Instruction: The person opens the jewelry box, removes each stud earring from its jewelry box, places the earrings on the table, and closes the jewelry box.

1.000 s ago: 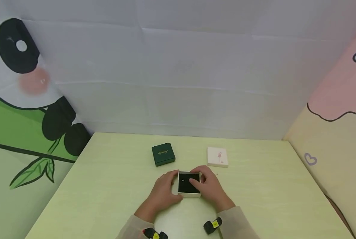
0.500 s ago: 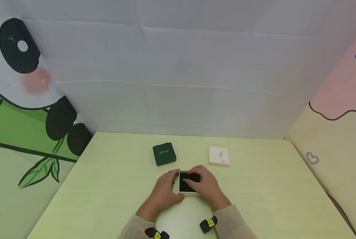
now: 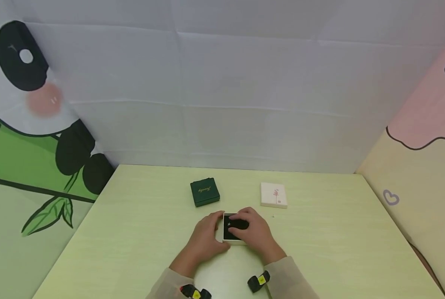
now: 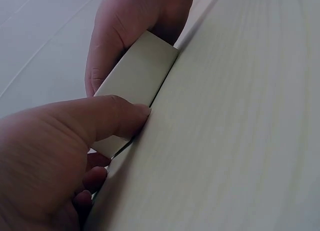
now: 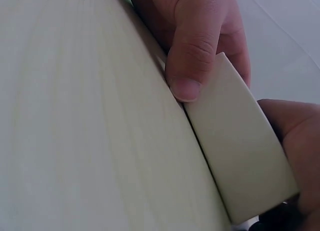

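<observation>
A small white box [image 3: 234,242] sits on the table, its top uncovered on a black insert [image 3: 231,236]. A tiny silvery star-shaped piece [image 3: 229,224] shows on the insert's left part. My left hand [image 3: 206,237] grips the box from the left, thumb pressed on its near wall [image 4: 145,66] and fingers around the far side. My right hand [image 3: 257,232] reaches over the box from the right. Its thumb and index finger are spread apart over the insert, on either side of the star. Its other fingers are mostly hidden.
Behind the box stands a dark green box [image 3: 205,192] with gold lettering. A flat white box [image 3: 273,195] with a pink flower print lies at the back right. The pale wooden table [image 3: 338,232] ends at a white cloth backdrop [image 3: 222,91].
My right hand has shifted left over the insert, its thumb and index finger moving from the box's right side toward the star. My left hand keeps its hold on the box.
</observation>
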{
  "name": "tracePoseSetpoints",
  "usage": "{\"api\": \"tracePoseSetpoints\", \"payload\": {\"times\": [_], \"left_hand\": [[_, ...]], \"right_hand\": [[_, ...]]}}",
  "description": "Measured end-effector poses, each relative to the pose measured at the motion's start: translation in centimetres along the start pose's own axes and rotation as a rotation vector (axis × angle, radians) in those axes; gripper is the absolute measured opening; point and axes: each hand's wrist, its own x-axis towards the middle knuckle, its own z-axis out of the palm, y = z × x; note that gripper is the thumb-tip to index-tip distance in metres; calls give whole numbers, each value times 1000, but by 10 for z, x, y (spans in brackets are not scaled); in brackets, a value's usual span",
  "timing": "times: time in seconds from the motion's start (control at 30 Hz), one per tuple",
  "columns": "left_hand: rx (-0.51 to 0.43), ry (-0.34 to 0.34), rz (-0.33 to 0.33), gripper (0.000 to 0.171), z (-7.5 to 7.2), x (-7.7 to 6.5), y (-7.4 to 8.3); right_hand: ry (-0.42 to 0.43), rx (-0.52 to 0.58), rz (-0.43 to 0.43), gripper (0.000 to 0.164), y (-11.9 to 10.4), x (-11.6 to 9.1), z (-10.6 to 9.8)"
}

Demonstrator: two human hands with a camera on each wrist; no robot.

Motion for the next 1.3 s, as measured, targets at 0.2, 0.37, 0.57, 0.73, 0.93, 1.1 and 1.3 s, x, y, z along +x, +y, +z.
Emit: {"api": "tracePoseSetpoints", "payload": {"times": [0.2,0.37,0.57,0.73,0.93,1.1,1.3], "left_hand": [[7,3,-10,87,0,2,1],[4,4,-15,87,0,4,1],[9,9,-8,88,3,8,0],[7,20,0,87,5,10,0],[4,18,-4,86,4,9,2],[6,18,-4,86,3,9,2],[3,14,-5,86,2,9,3]], "right_hand": [[-27,-22,13,24,-1,5,1],[-28,-36,32,18,-1,8,3],[-13,-38,33,6,1,11,3],[7,-39,52,5,-2,13,2],[42,-62,89,5,-10,13,4],[89,-97,85,6,-14,13,7],[93,-75,103,7,-15,13,8]]}}
